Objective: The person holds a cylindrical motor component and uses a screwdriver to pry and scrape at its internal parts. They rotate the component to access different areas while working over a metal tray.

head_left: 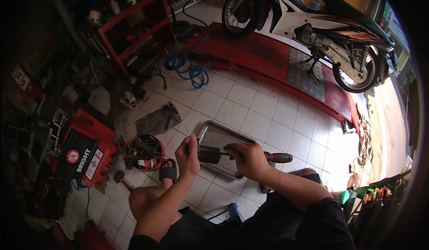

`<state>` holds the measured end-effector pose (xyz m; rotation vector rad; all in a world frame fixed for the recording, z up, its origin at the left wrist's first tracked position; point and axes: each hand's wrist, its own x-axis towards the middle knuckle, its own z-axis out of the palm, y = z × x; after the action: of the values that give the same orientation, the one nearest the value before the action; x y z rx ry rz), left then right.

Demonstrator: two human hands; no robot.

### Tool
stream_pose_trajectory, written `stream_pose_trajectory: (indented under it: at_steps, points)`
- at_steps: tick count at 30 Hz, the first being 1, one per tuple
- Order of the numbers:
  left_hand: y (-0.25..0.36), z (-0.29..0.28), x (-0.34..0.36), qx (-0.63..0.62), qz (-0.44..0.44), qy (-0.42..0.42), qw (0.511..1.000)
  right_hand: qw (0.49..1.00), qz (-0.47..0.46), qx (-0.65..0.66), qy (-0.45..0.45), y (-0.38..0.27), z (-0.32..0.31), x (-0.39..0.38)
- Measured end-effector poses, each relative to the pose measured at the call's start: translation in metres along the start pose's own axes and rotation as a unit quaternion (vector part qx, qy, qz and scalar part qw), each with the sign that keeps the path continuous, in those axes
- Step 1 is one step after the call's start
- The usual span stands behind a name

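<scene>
My left hand is closed around the left end of a dark, roughly cylindrical part, whose exact kind I cannot make out. My right hand grips a screwdriver by its shaft, and the red and black screwdriver handle sticks out to the right. The thin shaft runs leftward from my fingers to the dark part; whether its tip touches or enters the part is unclear. Beneath both hands lies a shallow metal tray on the tiled floor.
A red bin of tools and a dark cloth lie left of the tray. Farther left are a red toolbox and a red tool cart. A motorcycle stands on a red lift, near a coiled blue hose.
</scene>
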<state>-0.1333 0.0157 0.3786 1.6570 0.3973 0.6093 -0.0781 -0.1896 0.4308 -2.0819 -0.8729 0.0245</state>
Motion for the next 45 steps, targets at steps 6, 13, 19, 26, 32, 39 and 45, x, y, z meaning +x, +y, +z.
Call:
stream_pose_trajectory:
  at_steps: [6, 13, 19, 26, 32, 39, 45]
  points:
    - [0.003, -0.001, -0.004, -0.002, -0.038, -0.023, 0.999, 0.999, 0.002, 0.032, -0.008, -0.007, -0.002, 0.003]
    - [0.004, 0.001, -0.005, -0.026, -0.007, -0.023, 0.999, 0.999, -0.034, 0.02, 0.007, 0.0, 0.003, -0.002]
    - [0.015, -0.005, -0.01, -0.028, 0.022, -0.049, 0.998, 0.992, 0.02, 0.098, -0.07, -0.006, -0.004, -0.009]
    - [0.019, -0.013, -0.012, -0.027, 0.089, -0.097, 0.991, 0.934, 0.172, 0.242, -0.199, -0.02, -0.018, -0.009]
    - [0.024, -0.017, -0.012, -0.032, 0.147, -0.106, 0.983, 0.896, 0.235, 0.304, -0.222, -0.015, -0.013, -0.014]
    - [0.009, -0.011, -0.016, -0.018, 0.115, -0.112, 0.987, 0.884, 0.289, 0.286, -0.231, -0.012, -0.024, -0.008]
    - [0.001, 0.016, -0.037, -0.004, 0.132, -0.121, 0.984, 0.881, 0.291, 0.288, -0.236, 0.012, -0.04, -0.035]
